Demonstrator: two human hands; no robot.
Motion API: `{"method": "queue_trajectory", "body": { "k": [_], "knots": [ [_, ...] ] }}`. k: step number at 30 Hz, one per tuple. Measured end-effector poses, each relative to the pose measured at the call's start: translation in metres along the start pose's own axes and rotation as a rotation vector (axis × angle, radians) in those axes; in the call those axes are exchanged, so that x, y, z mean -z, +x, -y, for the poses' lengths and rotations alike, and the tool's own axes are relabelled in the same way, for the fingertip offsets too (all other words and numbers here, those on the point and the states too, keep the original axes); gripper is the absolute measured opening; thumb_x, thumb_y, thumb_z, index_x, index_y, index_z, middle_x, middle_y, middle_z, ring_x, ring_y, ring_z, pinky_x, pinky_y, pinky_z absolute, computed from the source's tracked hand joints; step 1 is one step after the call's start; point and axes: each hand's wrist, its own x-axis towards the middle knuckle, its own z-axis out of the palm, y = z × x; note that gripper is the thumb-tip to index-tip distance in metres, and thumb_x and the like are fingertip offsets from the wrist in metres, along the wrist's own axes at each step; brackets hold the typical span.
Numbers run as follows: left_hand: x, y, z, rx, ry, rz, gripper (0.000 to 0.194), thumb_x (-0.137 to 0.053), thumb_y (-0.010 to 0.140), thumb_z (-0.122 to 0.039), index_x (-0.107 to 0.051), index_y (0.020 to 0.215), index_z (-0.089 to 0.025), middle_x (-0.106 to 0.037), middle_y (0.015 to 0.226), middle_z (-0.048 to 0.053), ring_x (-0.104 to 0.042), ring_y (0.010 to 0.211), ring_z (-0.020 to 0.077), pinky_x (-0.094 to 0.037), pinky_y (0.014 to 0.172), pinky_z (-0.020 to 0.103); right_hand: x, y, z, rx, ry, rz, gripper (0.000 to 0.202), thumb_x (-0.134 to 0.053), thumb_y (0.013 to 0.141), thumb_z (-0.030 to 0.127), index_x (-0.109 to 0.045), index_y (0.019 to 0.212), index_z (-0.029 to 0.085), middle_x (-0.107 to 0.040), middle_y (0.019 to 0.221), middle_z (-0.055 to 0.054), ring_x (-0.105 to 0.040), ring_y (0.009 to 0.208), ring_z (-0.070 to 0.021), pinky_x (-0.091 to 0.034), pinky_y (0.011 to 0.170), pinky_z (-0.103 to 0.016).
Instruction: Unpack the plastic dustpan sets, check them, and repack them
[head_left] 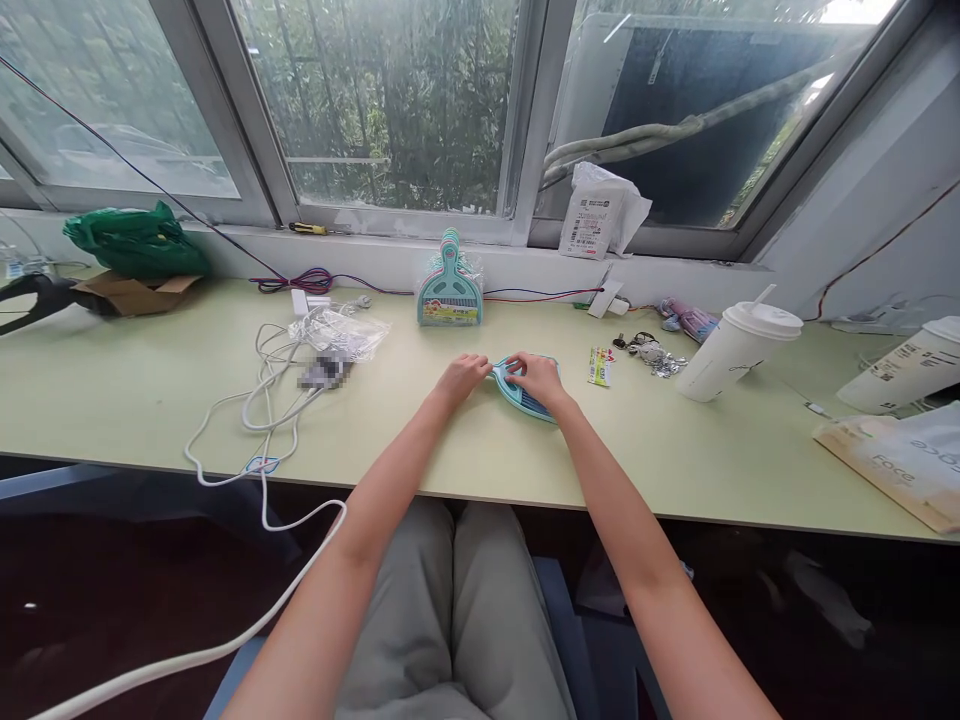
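A small teal dustpan with a dark-bristled brush in it lies on the table in front of me. My left hand is closed, its fingertips pinching the end of the handle. From the other side my right hand reaches over the pan, thumb and fingers closed on it near the base of the handle; the hand hides part of the pan. A yellow-green printed label card lies to the right. Farther back, a stack of similar teal dustpans in clear wrapping stands upright against the wall.
White cables and clear plastic wrapping lie to the left. Keys, a white lidded cup and a tissue pack sit to the right. A green bag rests on a cardboard box at the far left.
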Motion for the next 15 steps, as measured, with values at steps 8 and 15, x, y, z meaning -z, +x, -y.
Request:
{"method": "queue_trajectory", "body": {
  "k": [8, 15],
  "knots": [
    [0.0023, 0.0045, -0.0034, 0.052, 0.059, 0.048, 0.026, -0.045, 0.085, -0.005, -0.067, 0.092, -0.018, -0.065, 0.088, 0.009, -0.061, 0.084, 0.02, -0.041, 0.075, 0.03, 0.0024, 0.0041, 0.0056, 0.013, -0.085, 0.061, 0.013, -0.063, 0.078, 0.023, -0.061, 0.091, 0.023, -0.072, 0.095, 0.001, -0.064, 0.088, -0.0161, -0.038, 0.076, -0.027],
    [-0.0033, 0.0005, 0.0028, 0.074, -0.042, -0.024, 0.035, -0.043, 0.083, -0.003, -0.068, 0.098, -0.022, -0.066, 0.094, 0.009, -0.063, 0.091, 0.0209, -0.045, 0.082, 0.032, 0.003, -0.0013, 0.0037, 0.018, -0.05, 0.036, 0.018, -0.063, 0.073, 0.022, -0.059, 0.091, 0.025, -0.071, 0.091, 0.002, -0.064, 0.087, -0.0174, -0.039, 0.067, -0.025]
  ]
}}
